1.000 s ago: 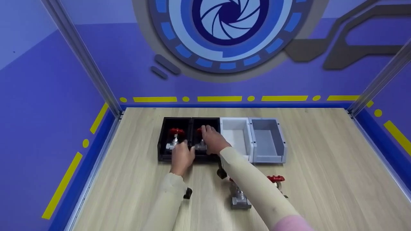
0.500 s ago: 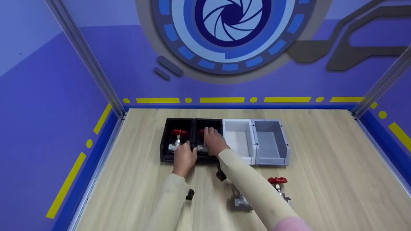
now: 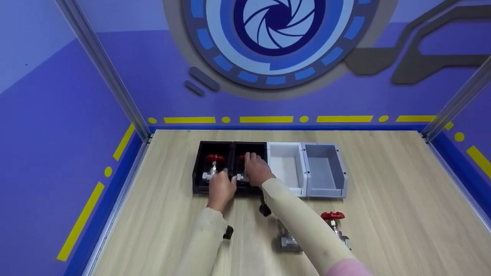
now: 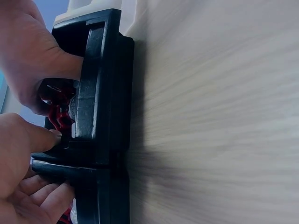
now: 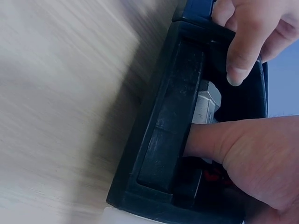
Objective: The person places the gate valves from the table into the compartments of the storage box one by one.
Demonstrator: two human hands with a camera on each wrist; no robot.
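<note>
Two black bins stand side by side, and my right hand (image 3: 257, 168) reaches into the right black bin (image 5: 163, 121). There it holds a metal valve (image 5: 205, 105) with a red handwheel (image 4: 60, 114), its thumb down behind the bin's low front wall. Most of that valve is hidden by the hand. My left hand (image 3: 222, 189) pinches the side walls where the black bins meet, thumb on the right bin's side and fingers on the left bin's side. A second valve (image 3: 209, 175) with a red handwheel (image 3: 215, 158) stands in the left black bin (image 3: 196, 172).
A white bin (image 3: 284, 165) and a grey bin (image 3: 323, 170) continue the row to the right. On the wooden table (image 3: 383, 199), two more valves stand near my right forearm: one red-wheeled valve (image 3: 333, 216) and another valve (image 3: 290, 244) partly covered by the sleeve.
The head view has shifted slightly. My right forearm now covers the red handwheel of the nearer table valve and uncovers more of the farther one. Both hands stay at the black bins.
</note>
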